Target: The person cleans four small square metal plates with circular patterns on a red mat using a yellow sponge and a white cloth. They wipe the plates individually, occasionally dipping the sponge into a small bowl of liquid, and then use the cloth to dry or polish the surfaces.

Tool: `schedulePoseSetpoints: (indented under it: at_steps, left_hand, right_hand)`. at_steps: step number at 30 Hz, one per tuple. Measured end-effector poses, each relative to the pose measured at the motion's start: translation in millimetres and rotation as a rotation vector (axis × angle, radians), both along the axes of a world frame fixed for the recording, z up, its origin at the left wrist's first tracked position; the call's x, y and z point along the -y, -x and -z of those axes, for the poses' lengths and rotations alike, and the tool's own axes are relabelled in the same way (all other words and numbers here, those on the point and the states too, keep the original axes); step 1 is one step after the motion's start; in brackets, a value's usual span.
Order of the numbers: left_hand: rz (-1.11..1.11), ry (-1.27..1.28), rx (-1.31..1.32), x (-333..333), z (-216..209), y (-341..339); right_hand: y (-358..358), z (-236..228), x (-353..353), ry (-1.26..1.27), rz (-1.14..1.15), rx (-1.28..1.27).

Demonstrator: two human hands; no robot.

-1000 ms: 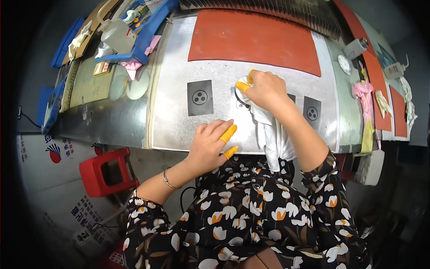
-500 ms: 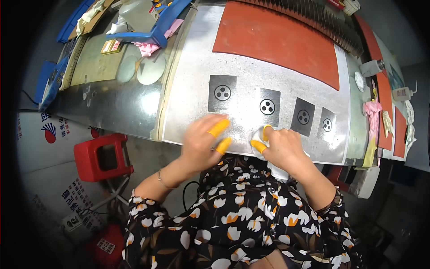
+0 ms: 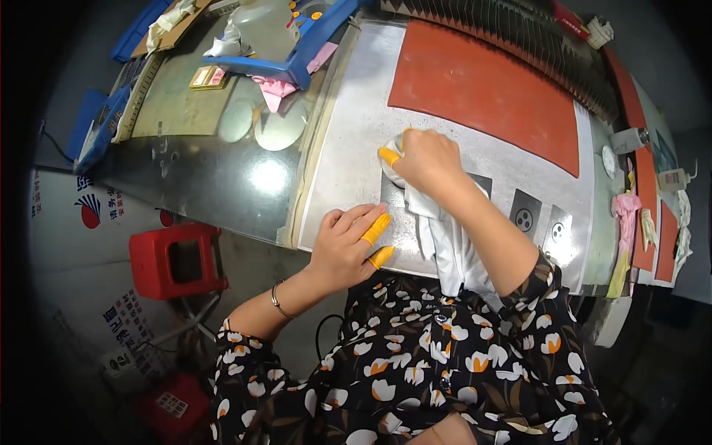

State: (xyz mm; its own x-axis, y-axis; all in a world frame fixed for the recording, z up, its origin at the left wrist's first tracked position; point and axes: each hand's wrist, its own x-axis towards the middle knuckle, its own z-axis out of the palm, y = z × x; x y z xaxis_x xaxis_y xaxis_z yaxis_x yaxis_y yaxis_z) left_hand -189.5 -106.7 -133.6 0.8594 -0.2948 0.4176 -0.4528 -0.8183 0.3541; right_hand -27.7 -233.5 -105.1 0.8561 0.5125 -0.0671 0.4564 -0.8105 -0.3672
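My right hand (image 3: pixel 430 162) is closed on a bunched white cloth (image 3: pixel 437 237), pressed to the upper part of the leftmost dark metal plate (image 3: pixel 401 216); the cloth's tail trails to the table's near edge. Yellow finger cots cover its thumb and a finger. My left hand (image 3: pixel 348 243) is by that plate's left edge, fingers stretched and apart, holding nothing; its thumb and index finger wear yellow cots too. My right hand, arm and cloth mostly hide a second plate (image 3: pixel 480 182). Farther right lie a dark plate (image 3: pixel 524 214) and a lighter plate (image 3: pixel 556 232), each with a three-hole round mark.
Behind the plates lies a red-orange mat (image 3: pixel 486 96), with a long rack of upright dark plates (image 3: pixel 512 48) beyond. A blue tray (image 3: pixel 297 70) holding a clear jug stands at the back left. Bottles and a pink cloth (image 3: pixel 625 211) line the right. A red stool (image 3: pixel 178 259) stands left.
My right hand has carried the white cloth from the near edge up and left onto the leftmost plate. My left hand's fingers now lie beside that plate. The view has shifted slightly.
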Motion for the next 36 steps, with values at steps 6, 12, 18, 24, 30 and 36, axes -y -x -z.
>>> schedulePoseSetpoints:
  at_steps: [6,12,18,24,30,36]
  left_hand:
    - [-0.082,0.255,0.099,-2.1,11.3,7.0]
    - [-0.296,0.383,-0.072,1.1,-6.3,3.5]
    - [-0.277,0.211,-0.094,41.7,-10.8,-6.1]
    - [-0.203,0.141,-0.031,53.9,-20.4,-19.8]
    - [-0.199,-0.015,-0.163,33.9,-13.7,1.4]
    - [0.014,-0.028,-0.219,27.6,-16.3,-22.1]
  right_hand:
    - [66.9,-15.3,22.6,0.105,-0.093,-0.162]
    - [93.8,-46.8,114.0,-0.069,-0.285,-0.398]
    - [106.7,-45.2,290.4,-0.842,0.295,-0.581]
    - [105.6,-19.7,331.3,-0.721,0.476,-0.360]
    - [86.7,-31.5,248.8,-0.476,0.193,-0.349]
    - [46.3,-56.7,151.5,-0.159,0.011,-0.184]
